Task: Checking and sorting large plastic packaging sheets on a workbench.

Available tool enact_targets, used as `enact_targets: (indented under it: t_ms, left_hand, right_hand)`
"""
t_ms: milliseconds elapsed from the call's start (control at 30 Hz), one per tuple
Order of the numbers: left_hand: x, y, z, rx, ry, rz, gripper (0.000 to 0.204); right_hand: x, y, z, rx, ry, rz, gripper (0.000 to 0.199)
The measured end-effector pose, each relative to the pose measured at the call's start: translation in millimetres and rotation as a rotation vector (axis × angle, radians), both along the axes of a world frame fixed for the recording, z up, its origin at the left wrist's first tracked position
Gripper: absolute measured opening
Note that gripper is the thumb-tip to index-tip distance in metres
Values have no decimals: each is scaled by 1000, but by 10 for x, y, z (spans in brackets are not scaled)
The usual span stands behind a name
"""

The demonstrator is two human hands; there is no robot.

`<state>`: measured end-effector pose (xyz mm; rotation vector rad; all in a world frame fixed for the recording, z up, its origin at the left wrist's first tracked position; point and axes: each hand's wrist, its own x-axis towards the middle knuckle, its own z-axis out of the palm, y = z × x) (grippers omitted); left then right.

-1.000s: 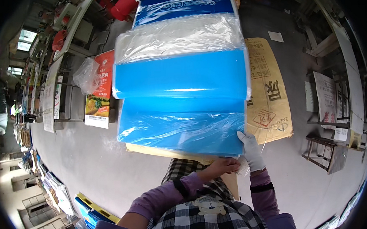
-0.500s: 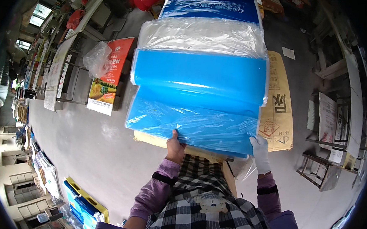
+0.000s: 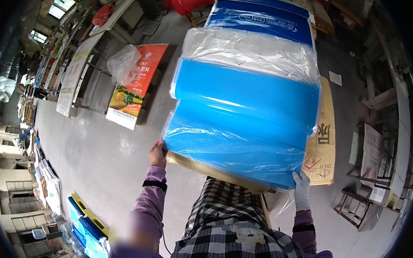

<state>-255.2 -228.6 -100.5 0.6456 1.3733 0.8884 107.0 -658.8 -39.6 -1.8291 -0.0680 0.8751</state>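
Observation:
A glossy blue plastic sheet [image 3: 231,144] with clear film edges lies nearest me on a waist-high stack. My bare left hand [image 3: 158,153] pinches its left near corner, thumb and fingers closed on the edge. At the right near corner, my white-gloved right hand [image 3: 302,189] grips the same sheet. Beyond it a second blue plastic sheet [image 3: 246,91] overlaps, then crumpled clear film [image 3: 249,48]. Farthest back lie dark blue printed bags [image 3: 261,24]. Under the stack, a yellowish paper layer [image 3: 209,171] shows along the front.
A tan printed paper sack [image 3: 324,155] sticks out right of the stack. On the left, a red printed bag [image 3: 139,78] lies by clear crumpled plastic [image 3: 126,65]. A small wooden stool [image 3: 355,209] stands at right; a blue and yellow pile [image 3: 87,226] is at lower left.
My left hand has moved from the middle of the near edge out to the left corner. The right hand keeps its corner. The view has shifted and tilted slightly.

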Motion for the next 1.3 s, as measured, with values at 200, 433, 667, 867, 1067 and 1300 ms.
enact_targets:
  t_ms: [200, 433, 667, 867, 1067, 1300]
  left_hand:
    - [207, 172, 118, 50, 102, -346, 43]
    - [126, 603, -61, 651, 1085, -665, 28]
    - [1264, 765, 803, 1209, 737, -806, 35]
    - [2332, 1719, 898, 1342, 729, -684, 37]
    - [2808, 2083, 718, 1082, 731, -725, 39]
    - [2937, 2115, 782, 1040, 715, -557, 28]
  right_hand:
    - [244, -306, -410, -88, 41, -50, 38]
    - [384, 107, -503, -512, -324, 10, 39]
    - [-12, 604, 82, -453, -988, 454, 25]
    - [-43, 1182, 113, -512, -961, 205, 30]
    - [-421, 1253, 334, -539, -939, 153, 27]
    - [-671, 1389, 337, -456, -843, 41, 26]
